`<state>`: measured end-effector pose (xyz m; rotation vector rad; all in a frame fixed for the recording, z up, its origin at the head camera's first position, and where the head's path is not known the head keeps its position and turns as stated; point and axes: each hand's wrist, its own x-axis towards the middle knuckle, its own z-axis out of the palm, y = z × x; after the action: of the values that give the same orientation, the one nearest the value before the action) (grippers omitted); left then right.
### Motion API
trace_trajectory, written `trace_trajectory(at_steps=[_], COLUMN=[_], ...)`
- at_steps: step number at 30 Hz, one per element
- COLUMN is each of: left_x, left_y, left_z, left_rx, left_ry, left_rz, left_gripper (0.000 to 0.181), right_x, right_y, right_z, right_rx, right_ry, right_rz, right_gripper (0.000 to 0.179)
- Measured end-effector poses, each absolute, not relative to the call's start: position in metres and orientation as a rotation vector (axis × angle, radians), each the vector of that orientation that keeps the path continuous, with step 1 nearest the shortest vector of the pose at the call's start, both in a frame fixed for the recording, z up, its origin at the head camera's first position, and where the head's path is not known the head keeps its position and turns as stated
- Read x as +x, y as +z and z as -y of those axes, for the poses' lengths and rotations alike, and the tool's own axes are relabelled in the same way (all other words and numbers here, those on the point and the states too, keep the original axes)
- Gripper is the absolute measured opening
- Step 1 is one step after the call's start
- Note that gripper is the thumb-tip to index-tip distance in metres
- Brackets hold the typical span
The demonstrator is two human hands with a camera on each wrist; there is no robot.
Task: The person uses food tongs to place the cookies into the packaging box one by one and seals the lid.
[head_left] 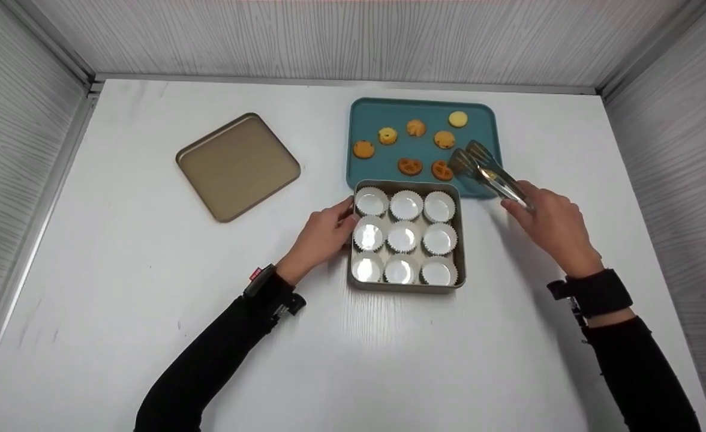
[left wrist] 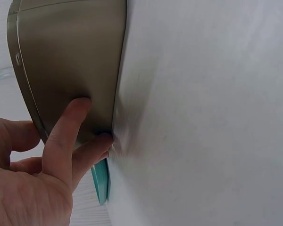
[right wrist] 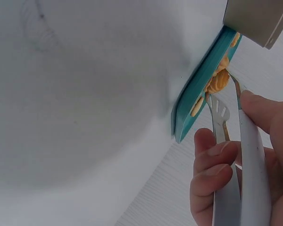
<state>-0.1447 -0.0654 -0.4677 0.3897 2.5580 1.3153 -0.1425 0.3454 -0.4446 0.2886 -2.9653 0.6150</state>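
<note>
My left hand (head_left: 326, 234) holds a square gold-brown baking tin (head_left: 408, 289) at its left side. In the left wrist view, the thumb is at the rim and other fingers press the outer wall. White paper cups (head_left: 402, 237) stand in rows inside the tin. My right hand (head_left: 553, 225) grips metal tongs (head_left: 502, 183) with pale handles, their tips apart over a teal tray (head_left: 361, 117). Near the tips lies a pretzel-shaped cookie (head_left: 442, 170). In the right wrist view, a ridged cookie (right wrist: 219, 81) appears between the tips; whether they touch it, I cannot tell.
Round cookies (head_left: 444, 140) and another pretzel-shaped cookie (head_left: 410, 167) lie spread over the tray. The tin overlaps the tray's front edge in view. At the left, a shallow gold-brown pan (head_left: 239, 168) sits angled on the white table (head_left: 149, 270). Panelled walls (head_left: 341, 42) enclose the table.
</note>
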Motion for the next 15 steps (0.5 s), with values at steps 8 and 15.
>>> trace_trajectory(at_steps=[8,15], left_x=[-0.148,-0.142], left_y=[-0.463,-0.465], left_z=[0.060,0.066], left_rx=[0.417,0.382], left_ry=[1.323,1.315], left_rz=[-2.531,-2.550], left_gripper=[0.050,0.050], right_x=[-0.131,-0.124], right_y=[-0.426,-0.417], right_z=[-0.337,-0.309], right_rx=[0.332,0.468], right_ry=[0.609,0.616], right_rz=[2.886,2.851], right_gripper=[0.049,0.053])
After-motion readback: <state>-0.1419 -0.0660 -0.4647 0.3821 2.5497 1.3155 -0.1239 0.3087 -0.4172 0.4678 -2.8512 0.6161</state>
